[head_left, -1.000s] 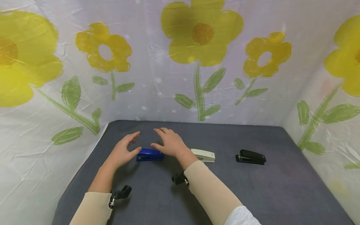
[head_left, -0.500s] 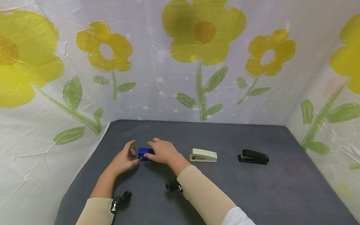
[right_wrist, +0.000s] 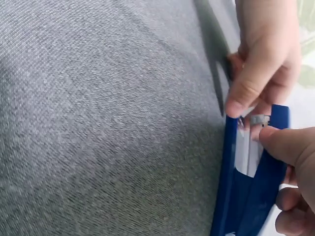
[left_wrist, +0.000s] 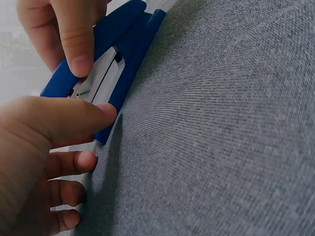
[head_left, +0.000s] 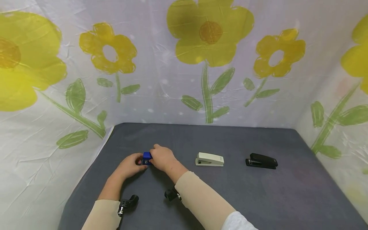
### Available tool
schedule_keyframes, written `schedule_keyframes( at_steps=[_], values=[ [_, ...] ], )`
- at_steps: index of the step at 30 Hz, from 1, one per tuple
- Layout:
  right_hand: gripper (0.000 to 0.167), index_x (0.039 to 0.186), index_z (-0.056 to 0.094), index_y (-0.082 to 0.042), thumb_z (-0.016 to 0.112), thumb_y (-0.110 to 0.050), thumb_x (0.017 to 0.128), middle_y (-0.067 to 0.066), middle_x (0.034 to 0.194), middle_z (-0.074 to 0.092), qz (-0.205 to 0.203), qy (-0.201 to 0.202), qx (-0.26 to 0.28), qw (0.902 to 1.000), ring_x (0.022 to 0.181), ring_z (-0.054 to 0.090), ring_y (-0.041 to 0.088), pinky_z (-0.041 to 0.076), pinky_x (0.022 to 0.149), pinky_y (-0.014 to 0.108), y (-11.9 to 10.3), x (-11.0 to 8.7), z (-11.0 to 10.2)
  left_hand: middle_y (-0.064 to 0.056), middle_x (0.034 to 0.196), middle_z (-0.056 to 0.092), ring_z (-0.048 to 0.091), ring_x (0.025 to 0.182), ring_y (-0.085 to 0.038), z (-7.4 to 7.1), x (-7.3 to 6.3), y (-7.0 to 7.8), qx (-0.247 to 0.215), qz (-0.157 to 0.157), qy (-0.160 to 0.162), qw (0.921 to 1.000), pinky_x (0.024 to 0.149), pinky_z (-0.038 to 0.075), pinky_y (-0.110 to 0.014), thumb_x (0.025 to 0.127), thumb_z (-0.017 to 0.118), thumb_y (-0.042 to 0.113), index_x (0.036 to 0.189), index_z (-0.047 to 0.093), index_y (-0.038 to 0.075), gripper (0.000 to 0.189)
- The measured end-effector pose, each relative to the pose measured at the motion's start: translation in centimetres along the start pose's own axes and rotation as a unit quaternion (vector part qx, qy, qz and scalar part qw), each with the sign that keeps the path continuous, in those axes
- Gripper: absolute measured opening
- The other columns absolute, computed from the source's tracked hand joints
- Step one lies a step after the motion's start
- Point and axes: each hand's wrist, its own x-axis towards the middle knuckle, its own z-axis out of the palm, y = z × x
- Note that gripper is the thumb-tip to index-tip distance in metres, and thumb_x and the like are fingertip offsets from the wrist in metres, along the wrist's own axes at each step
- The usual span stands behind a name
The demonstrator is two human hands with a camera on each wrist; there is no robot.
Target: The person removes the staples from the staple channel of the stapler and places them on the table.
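Note:
A blue stapler [head_left: 147, 155] sits on the dark grey table, toward its left side, between both hands. My left hand [head_left: 129, 166] pinches the front end of its base; the thumb lies along the base edge in the left wrist view. From the right, my right hand [head_left: 164, 158] grips the upper arm near the front, thumb on one side and fingers on the other. The right wrist view shows the stapler [right_wrist: 246, 206] with a gap between arm and base and the metal magazine visible inside. Its rear part is hidden behind the right hand in the head view.
A white stapler [head_left: 210, 159] stands to the right of the hands, and a black stapler [head_left: 261, 161] farther right. The grey cloth-covered table [head_left: 230, 198] is enclosed by a white curtain [head_left: 155, 80] with yellow flowers at the back and sides.
Both hands came in to the blue stapler. The right hand moved left and down onto its arm, and the left hand moved right and took hold of its base.

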Motion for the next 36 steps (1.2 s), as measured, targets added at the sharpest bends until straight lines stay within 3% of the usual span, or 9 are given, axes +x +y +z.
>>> schedule_keyframes(
  at_steps=[4,14,25,29,36],
  values=[
    [0.037,0.127,0.070,-0.016,0.068,-0.040,0.100,-0.001,0.106,0.060,0.001,0.005,0.000,1.0000,0.088,0.065,0.010,0.054,0.075,0.025,-0.2,0.0,0.2,-0.001,0.075,0.049,0.045,0.065,-0.017,0.0,0.2,0.0,0.011,0.005,-0.004,0.9999,0.064,0.036,-0.037,0.091,0.078,0.022,0.087,0.059,0.011,0.022],
    [0.039,0.127,0.068,-0.015,0.068,-0.042,0.099,-0.001,0.107,0.062,0.008,-0.002,0.014,0.9999,0.093,0.065,0.011,0.054,0.079,0.027,0.1,0.6,0.2,-0.002,0.073,0.047,0.043,0.063,-0.018,0.1,0.8,-0.3,0.010,0.000,-0.002,0.9999,0.064,0.034,-0.037,0.094,0.076,0.022,0.083,0.056,0.013,0.025],
    [0.036,0.126,0.063,-0.011,0.064,-0.039,0.102,0.001,0.108,0.061,-0.016,-0.004,0.032,0.9993,0.091,0.063,0.012,0.054,0.081,0.027,0.2,0.6,0.2,0.000,0.076,0.048,0.045,0.067,-0.016,0.3,0.5,-1.5,-0.024,0.021,0.011,0.9994,0.066,0.035,-0.035,0.092,0.078,0.020,0.087,0.060,0.012,0.020],
    [0.041,0.134,0.059,-0.011,0.061,-0.039,0.104,0.003,0.118,0.061,-0.011,-0.004,0.065,0.9978,0.101,0.064,0.012,0.052,0.087,0.027,0.5,0.6,-0.1,0.000,0.077,0.049,0.045,0.068,-0.016,0.3,0.5,-1.7,-0.035,0.027,0.015,0.9989,0.067,0.035,-0.035,0.093,0.077,0.018,0.088,0.060,0.010,0.019],
    [0.043,0.139,0.057,-0.012,0.058,-0.037,0.105,0.003,0.129,0.060,0.001,0.001,0.134,0.9910,0.111,0.063,0.015,0.051,0.092,0.028,1.3,-0.1,-0.5,0.001,0.078,0.051,0.047,0.070,-0.015,0.2,0.5,-1.6,-0.042,0.014,0.006,0.9990,0.068,0.037,-0.034,0.093,0.078,0.018,0.103,0.068,0.006,0.019]
  ],
)
